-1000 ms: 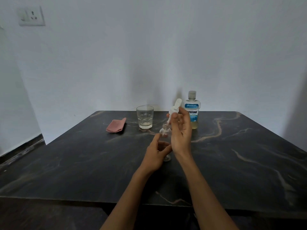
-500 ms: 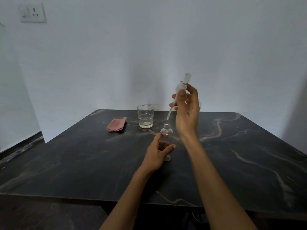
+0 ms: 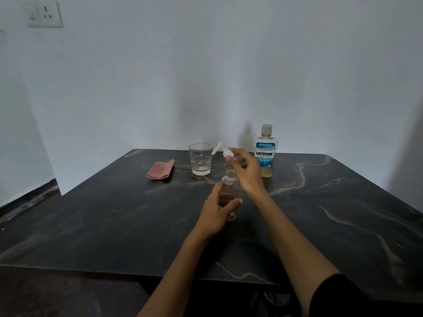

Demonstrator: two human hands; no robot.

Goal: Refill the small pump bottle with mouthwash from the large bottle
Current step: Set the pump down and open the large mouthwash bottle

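The small clear bottle (image 3: 229, 180) stands open-necked on the dark table (image 3: 91, 220), and my left hand (image 3: 218, 208) holds it round its lower part. My right hand (image 3: 246, 173) hovers just above and behind the bottle and pinches the white pump head (image 3: 227, 153), whose thin tube points up and left toward the glass. The large mouthwash bottle (image 3: 265, 152), capped and holding a little yellowish liquid, stands behind my right hand near the table's far edge.
A drinking glass (image 3: 200, 159) with a little liquid stands left of the pump. Further left lies a folded pink cloth (image 3: 161, 169). The white wall rises right behind the table.
My right hand has come down from high above the bottle and turned the pump over, so its tube now points up-left. My left hand stays on the small bottle.
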